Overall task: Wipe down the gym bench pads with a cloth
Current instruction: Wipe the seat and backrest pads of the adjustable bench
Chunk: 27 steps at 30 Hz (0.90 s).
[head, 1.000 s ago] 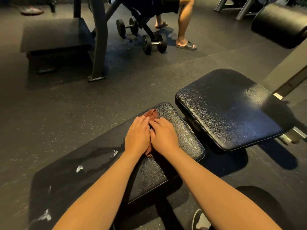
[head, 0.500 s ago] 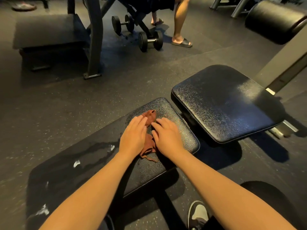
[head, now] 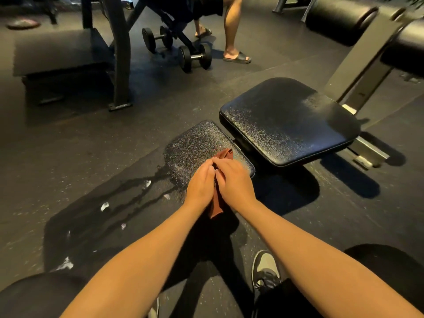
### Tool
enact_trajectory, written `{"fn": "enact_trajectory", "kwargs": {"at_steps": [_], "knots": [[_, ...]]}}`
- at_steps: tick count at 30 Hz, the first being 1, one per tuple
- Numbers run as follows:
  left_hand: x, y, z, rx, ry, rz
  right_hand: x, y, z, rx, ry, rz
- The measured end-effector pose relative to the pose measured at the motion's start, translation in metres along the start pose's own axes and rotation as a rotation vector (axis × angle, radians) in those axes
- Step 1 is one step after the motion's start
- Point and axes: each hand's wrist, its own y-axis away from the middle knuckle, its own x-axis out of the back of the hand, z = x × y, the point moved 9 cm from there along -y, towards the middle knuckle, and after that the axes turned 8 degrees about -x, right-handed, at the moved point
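Both hands lie palms down and side by side, fingers fairly straight and fingertips meeting. The left hand (head: 200, 183) and right hand (head: 235, 181) press the cloth (head: 226, 154) flat rather than pinching it. The cloth is a reddish strip trapped under and between them. One end pokes out past the fingertips on the far side and the other shows by the wrists, so its long axis runs near to far.

It sits on the far right end of the long pad (head: 195, 140), which runs from near left to far right, so the strip lies at an angle to it. Wet streaks (head: 137, 193) mark the pad to the near left of the hands, on the left hand's side.

Just past the fingertips, across a narrow gap to the far right, is the seat pad (head: 289, 120), raised and tilted. The right hand is the nearer one to it. If this end is done, the next stroke is probably either a pull back toward the near left along the pad or a reach over the gap.

Farther off, dumbbells (head: 195, 56) and another person's sandalled foot (head: 237, 57) rest on the floor (head: 68, 138).
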Motion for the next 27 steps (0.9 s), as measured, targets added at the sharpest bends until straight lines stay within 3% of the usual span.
{"fn": "enact_trajectory", "kwargs": {"at_steps": [3, 7, 10, 17, 22, 27], "knots": [[0.002, 0.018, 0.012, -0.012, 0.062, 0.076, 0.004, 0.006, 0.0, 0.003, 0.045, -0.003], [0.015, 0.035, -0.003, 0.076, -0.128, 0.138, -0.01, 0.016, -0.01, -0.063, 0.096, -0.073], [0.01, 0.046, -0.013, 0.104, -0.202, 0.061, -0.015, 0.03, -0.008, -0.059, 0.163, -0.126], [0.019, 0.064, -0.01, -0.017, -0.271, -0.16, -0.023, 0.051, -0.012, -0.001, 0.177, -0.135], [0.024, 0.047, -0.009, -0.095, -0.33, -0.109, -0.011, 0.038, -0.017, -0.001, 0.169, -0.095], [0.021, 0.029, 0.001, -0.128, -0.371, -0.119, 0.034, 0.017, 0.015, -0.235, 0.177, 0.118]]}}
